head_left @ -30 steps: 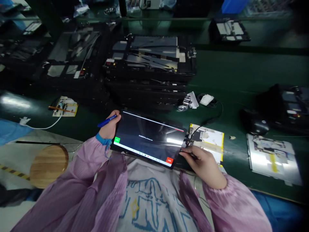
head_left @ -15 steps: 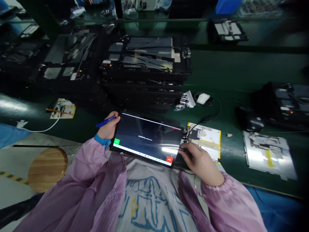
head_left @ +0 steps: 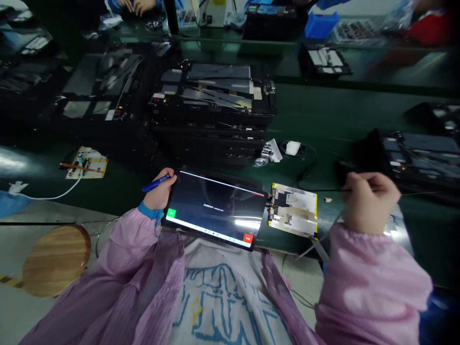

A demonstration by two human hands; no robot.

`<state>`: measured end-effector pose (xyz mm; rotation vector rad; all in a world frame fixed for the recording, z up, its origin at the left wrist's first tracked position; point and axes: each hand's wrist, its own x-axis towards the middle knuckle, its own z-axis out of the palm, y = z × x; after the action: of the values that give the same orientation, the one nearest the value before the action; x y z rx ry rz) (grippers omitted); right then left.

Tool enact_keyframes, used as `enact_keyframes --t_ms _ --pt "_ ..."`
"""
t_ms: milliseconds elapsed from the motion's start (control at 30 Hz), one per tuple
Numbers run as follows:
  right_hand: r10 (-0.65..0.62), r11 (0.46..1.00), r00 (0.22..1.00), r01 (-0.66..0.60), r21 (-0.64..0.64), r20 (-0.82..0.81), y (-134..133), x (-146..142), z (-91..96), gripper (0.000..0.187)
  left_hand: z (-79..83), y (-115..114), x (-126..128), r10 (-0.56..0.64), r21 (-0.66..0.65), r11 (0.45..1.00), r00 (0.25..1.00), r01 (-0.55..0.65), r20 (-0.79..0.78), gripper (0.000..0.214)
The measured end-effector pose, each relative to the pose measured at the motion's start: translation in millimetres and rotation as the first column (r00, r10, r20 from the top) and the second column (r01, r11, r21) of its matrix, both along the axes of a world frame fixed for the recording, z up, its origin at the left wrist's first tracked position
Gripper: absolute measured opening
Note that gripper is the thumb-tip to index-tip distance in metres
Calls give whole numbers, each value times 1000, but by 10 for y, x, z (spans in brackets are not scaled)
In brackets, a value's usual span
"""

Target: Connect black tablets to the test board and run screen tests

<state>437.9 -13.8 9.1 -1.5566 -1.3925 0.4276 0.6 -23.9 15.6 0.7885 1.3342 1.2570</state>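
Note:
My left hand (head_left: 160,190) is closed round the left edge of a black tablet (head_left: 208,203), with a blue pen (head_left: 155,183) tucked in the same grip. Dark screen content shows a line of small text, a green square at lower left and a red one at lower right. Off to the right, my right hand (head_left: 370,203) is a raised fist, pinching what looks like a thin black cable (head_left: 325,190) that runs left toward the table. A battery and circuit-board assembly (head_left: 293,211) with yellow edges lies just right of the tablet.
Stacks of opened tablet or screen units (head_left: 215,91) stand behind the tablet, with more units (head_left: 424,153) at the right. A coiled cable (head_left: 292,148) lies mid-table. Another board (head_left: 86,163) lies at left. A co-worker's hands (head_left: 138,5) show at the far side. A wooden stool (head_left: 55,261) stands lower left.
My right hand has left the tablet's right edge and moved right and up, drawing the black cable along. My left hand keeps the tablet and pen nearly in place.

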Motion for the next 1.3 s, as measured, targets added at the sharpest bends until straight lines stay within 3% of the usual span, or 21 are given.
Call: enact_keyframes --t_ms 100,200,333,433,500,633,700,767,833,900,933,1000,1033,1100,1167,1300 --pt "-127 990 950 102 -99 -285 370 21 -30 20 4 -6 6 5 8 1000 1000 -5 20 25" --pt "-35 978 951 -30 -206 -307 588 -109 -73 18 24 -18 12 0 -2 1000 999 0 38 25" --pt "35 963 966 -101 -251 -257 579 -183 -89 19 36 -31 6 2 18 1000 999 -3 42 24" --pt "27 969 974 -81 -232 -227 406 -132 -41 23 21 -35 -3 -10 18 1000 999 9 50 25" --pt "76 962 970 -132 -239 -232 242 -92 25 26 10 -34 -8 -15 15 1000 998 14 67 26" --pt "200 935 954 -254 -248 -224 -161 -76 242 33 5 -33 -12 -20 -8 1000 993 21 116 26" --pt "187 956 956 -230 -180 -226 -374 -137 364 31 4 -33 -15 -22 -16 1000 992 24 127 26" --pt "106 992 971 -117 -40 -215 -568 -280 461 28 0 -33 -16 -21 -12 1000 992 22 124 26" --pt "45 995 984 -29 92 -174 -728 -526 513 26 -7 -36 -11 -15 -3 1000 993 15 117 25" --pt "188 980 980 -183 72 -67 -858 -876 513 28 -13 -44 -1 -12 -8 1000 992 13 124 25" --pt "331 944 944 -331 12 12 -913 -1083 497 31 -16 -51 5 -14 -13 1000 991 16 132 25" --pt "647 760 737 -645 -85 194 -1007 -1529 439 39 -21 -67 13 -18 -20 1000 988 21 154 25" --pt "728 671 620 -732 -120 293 -1044 -1753 402 40 -23 -77 15 -20 -20 1000 986 23 167 26" --pt "793 557 461 -813 -169 398 -1088 -2164 322 40 -27 -95 16 -26 -8 1000 981 28 190 26" --pt "815 503 389 -843 -190 429 -1089 -2486 245 45 -31 -111 14 -34 10 999 978 33 207 25" --pt "826 492 375 -844 -214 420 -1030 -2755 183 55 -38 -121 8 -30 29 999 981 25 193 24"
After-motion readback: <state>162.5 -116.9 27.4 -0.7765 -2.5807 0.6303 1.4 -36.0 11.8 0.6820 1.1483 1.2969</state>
